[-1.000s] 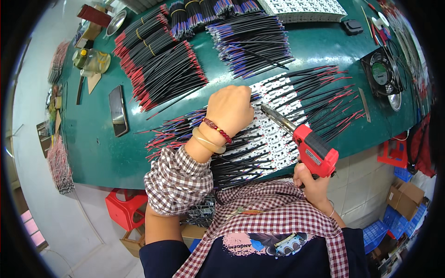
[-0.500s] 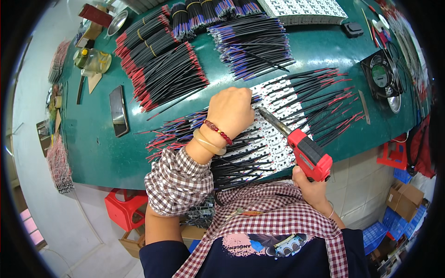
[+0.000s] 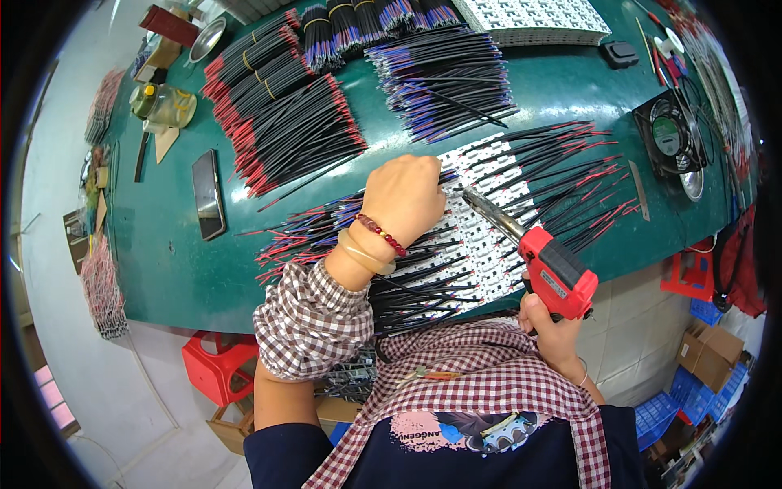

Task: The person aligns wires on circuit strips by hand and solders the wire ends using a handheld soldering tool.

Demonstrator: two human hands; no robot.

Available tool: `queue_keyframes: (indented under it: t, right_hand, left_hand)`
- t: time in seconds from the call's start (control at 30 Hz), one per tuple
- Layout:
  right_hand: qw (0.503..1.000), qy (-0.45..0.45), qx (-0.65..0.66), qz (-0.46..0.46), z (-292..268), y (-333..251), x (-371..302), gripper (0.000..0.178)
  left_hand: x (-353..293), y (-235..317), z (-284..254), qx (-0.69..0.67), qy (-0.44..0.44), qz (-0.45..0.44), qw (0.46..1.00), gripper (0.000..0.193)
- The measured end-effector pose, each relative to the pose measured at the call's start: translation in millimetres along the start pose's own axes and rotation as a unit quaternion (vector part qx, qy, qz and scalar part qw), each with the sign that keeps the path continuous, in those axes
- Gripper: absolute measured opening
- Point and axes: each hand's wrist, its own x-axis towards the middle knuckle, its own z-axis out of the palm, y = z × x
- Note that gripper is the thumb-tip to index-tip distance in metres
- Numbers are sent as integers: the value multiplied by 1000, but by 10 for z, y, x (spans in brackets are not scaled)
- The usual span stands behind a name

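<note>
My left hand (image 3: 403, 194) is closed in a fist over the upper left part of a white circuit board panel (image 3: 481, 216). Its fingertips are hidden, so what they pinch cannot be made out. My right hand (image 3: 552, 328) grips a red and black pistol-shaped tool (image 3: 558, 275), like a soldering gun. Its long metal barrel slants up and left, the tip just above the panel, right of my left hand. Black wires with red ends (image 3: 582, 196) fan out from the panel's right side. More black wires (image 3: 415, 285), several with blue or red ends, spread from its left side.
Red-ended wire bundles (image 3: 293, 122) and blue-ended wires (image 3: 444, 77) lie behind. Farther back stands a stack of white panels (image 3: 533, 20). A phone (image 3: 209, 194) and glass jar (image 3: 173, 107) are at left, a black fan (image 3: 669, 134) at right. A red stool (image 3: 216, 371) stands below the table edge.
My right hand has drawn the pistol-shaped tool slightly right, and its tip sits farther from my left hand. My left hand has barely moved.
</note>
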Motion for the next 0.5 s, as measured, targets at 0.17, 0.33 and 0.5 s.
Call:
queue_keyframes:
  t: [0.17,0.33,0.5]
  right_hand:
    - [1000,-7,3,-1,-13,8,1,32]
    - [999,-10,-26,-19,-30,114,13,30]
    - [998,-16,-47,-45,-48,180,20,26]
  left_hand:
    - [-29,54,-18,6,-4,-12,1000,15]
    - [-53,84,-27,-1,1,-17,1000,15]
    - [-79,81,-16,-25,8,-19,999,17]
